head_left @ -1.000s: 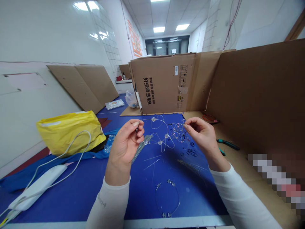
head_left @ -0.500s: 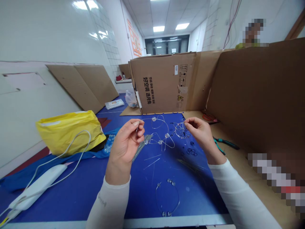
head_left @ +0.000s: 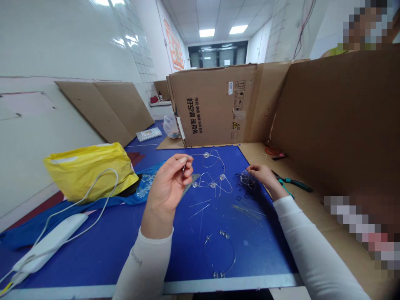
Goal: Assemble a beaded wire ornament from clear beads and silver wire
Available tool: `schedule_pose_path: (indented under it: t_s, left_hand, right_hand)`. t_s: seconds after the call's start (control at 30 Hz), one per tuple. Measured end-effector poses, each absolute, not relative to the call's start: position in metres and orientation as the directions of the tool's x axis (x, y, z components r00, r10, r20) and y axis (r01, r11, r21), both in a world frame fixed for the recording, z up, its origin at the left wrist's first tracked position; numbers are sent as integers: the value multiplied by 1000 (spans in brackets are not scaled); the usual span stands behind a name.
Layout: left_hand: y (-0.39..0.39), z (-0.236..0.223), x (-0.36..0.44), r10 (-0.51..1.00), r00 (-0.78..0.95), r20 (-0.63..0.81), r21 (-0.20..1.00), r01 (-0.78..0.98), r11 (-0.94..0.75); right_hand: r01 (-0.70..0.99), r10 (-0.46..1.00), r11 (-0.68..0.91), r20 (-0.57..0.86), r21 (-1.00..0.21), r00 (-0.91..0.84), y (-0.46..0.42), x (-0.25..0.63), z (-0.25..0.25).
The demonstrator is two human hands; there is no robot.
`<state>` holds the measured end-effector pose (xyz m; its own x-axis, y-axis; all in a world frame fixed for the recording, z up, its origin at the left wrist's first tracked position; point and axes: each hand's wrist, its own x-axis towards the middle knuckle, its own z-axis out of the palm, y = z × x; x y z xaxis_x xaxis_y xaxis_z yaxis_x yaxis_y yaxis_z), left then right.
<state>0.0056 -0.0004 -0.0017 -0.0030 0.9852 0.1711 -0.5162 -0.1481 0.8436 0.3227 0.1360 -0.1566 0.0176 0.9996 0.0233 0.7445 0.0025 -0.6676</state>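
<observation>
Two bare hands work clear beaded wire on a blue tabletop

The left hand is raised, its grip closed, thumb to fingers, on a thin silvery wire end, apparently lifted for close handling. The right hand rests low, fingertips together on a small clear wire loop. Between them lies a looped clear wire frame strung with round glass beads. Small black rings, straight thin wires and a second beaded loop sit spread apart, easy to pick out against the smooth blue.
</observation>
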Motion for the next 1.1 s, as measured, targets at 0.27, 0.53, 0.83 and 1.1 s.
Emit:
schedule_pose_path:
  t_s: [0.27, 0.53, 0.83, 1.1]
  left_hand:
    - [0, -3, 7, 981, 14, 192, 857, -489, -161]
    - [2, -7, 13, 987, 49, 152, 897, -426, -117]
    - [3, -8, 12, 984, 58, 170, 904, -406, -132]
    - [3, -8, 13, 983, 59, 172, 907, -398, -135]
  right_hand:
    - [918, 997, 20, 75, -396, 11, 112, 326, -108]
    - [931, 938, 315, -89, -183, -335, 60, 285, -108]
    - [941, 904, 337, -284, 16, -319, 39, 288, -145]
    - [969, 931, 245, -280, 12, -232, 42, 296, -155]
